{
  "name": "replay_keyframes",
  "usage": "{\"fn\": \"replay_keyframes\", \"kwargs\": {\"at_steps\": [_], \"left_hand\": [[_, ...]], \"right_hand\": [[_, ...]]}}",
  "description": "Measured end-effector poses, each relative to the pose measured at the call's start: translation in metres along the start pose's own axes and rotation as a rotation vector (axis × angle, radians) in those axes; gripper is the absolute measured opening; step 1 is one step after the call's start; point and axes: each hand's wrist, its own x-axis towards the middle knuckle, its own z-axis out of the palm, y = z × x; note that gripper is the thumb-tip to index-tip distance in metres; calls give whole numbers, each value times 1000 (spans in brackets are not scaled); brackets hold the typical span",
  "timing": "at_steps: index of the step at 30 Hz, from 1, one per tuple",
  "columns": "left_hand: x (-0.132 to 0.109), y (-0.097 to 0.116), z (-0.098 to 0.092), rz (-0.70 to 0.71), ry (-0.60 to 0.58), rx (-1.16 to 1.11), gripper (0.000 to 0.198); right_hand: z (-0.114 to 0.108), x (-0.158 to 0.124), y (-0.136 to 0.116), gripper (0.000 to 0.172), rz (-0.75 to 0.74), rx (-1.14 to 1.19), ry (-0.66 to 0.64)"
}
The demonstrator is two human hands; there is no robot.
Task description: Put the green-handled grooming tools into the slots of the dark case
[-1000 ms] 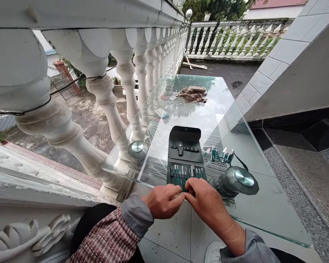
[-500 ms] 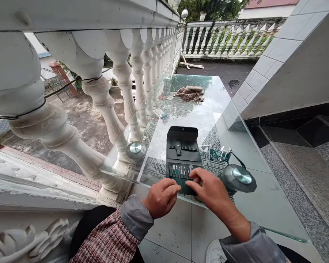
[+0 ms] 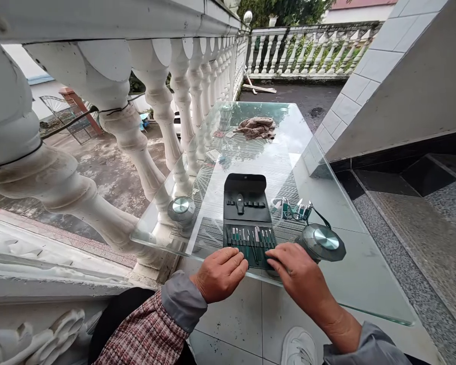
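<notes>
Two bare hands are at one black case (image 3: pixel 247 215), which lies open on the glass table (image 3: pixel 365 279), at its near edge. In the lower half of the case stands one row of slim tools (image 3: pixel 257 235) with silver tips; I count about ten, but the exact number I cannot tell. In the upper half there is one dark strap (image 3: pixel 240 204) among small loops. To the right lies one group of metal clippers (image 3: pixel 297 209); they overlap, so I cannot count them. Two silver discs (image 3: pixel 181 205) show at the table, one on each side of the case, and one brown cloth (image 3: pixel 255 128) lies far off. The glass runs widest beyond the flap, toward the cloth; to the right the room is narrower, because the clippers are near. The long axis of the case goes away from the person, with the flap at the far end, and the tool tips point the same way. The left hand (image 3: pixel 220 274) is at the lower left corner, fingers close together and bent; the right hand (image 3: pixel 302 279) is at the lower right corner, fingers curved. Whether either one pinches the case, I cannot tell.
</notes>
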Motion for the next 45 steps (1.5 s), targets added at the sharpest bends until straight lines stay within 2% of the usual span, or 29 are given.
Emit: {"fn": "replay_keyframes", "kwargs": {"at_steps": [4,11,15,19,22,25,29,32,37,45], "left_hand": [[-1,0,2,16,7,10,20],[0,1,1,14,1,0,19],[2,1,-1,-3,2,-31,18],[6,0,-5,-116,32,-128,21],[9,-2,-7,-246,78,-209,23],[11,-3,-8,-306,109,-237,23],[11,-2,-7,-279,84,-230,21],[11,0,-5,-231,14,-200,16],[9,0,0,-99,-68,-167,18],[5,-1,8,-127,-36,-199,23]], "right_hand": [[6,-1,-7,16,-57,-10,-29],[8,4,-7,8,35,36,-47],[8,5,-6,11,26,24,-52],[6,6,-10,20,-63,-23,-63],[5,7,-14,22,-116,-50,-64],[5,8,-14,23,-126,-18,-41],[3,8,-5,22,-60,68,63],[3,8,-1,19,-37,111,140],[9,5,-10,13,-121,116,101],[17,7,-20,14,-137,26,80]]}}
